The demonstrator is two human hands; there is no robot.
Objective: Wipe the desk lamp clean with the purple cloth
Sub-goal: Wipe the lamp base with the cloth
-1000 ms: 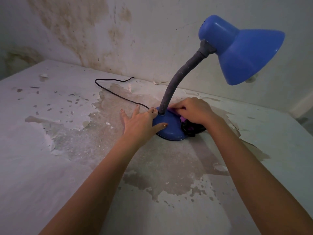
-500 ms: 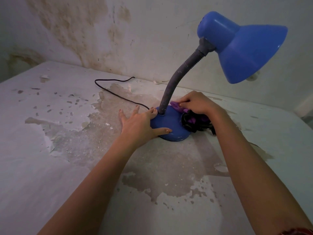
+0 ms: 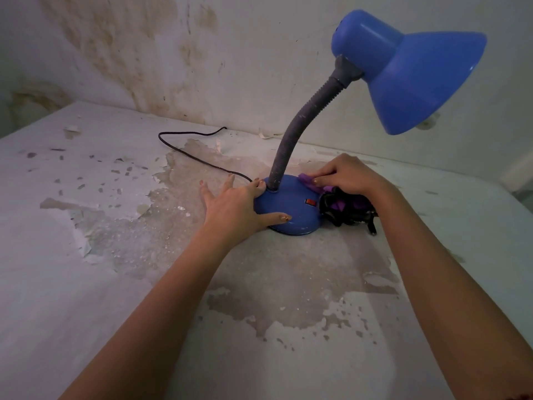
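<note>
**Q:** Item 1, location?
**A:** Desk lamp (image 3: 403, 76), blue. It stands near the back edge of the desk (image 3: 115, 298), right of middle. Its cord (image 3: 196, 157) trails off to the left along that edge.

**Q:** Handling?
**A:** Judged light but top-heavy. The broad shade (image 3: 432, 90) sits on a bendy gooseneck (image 3: 300, 131) and will likely sway or tip under hard rubbing. The base (image 3: 291, 212) is hard and smooth, probably slippery. Best hold: the base, pressed down, keeping off the red switch (image 3: 310, 201).

**Q:** Item 2?
**A:** Purple cloth (image 3: 309, 181), soft, bunched, with dark parts. It lies against the base's right side, 1 flap up on it.

**Q:** Hands?
**A:** Left hand (image 3: 236, 206): fingers splayed straight, pressing the base's left rim. Right hand (image 3: 349, 176): fingers curled, pinching the cloth onto the base behind the switch.

**Q:** Change over 1 second?
**A:** The right hand and cloth have slid from the base's front right toward its back right, and the switch is now uncovered. The left hand is unmoved.
</note>
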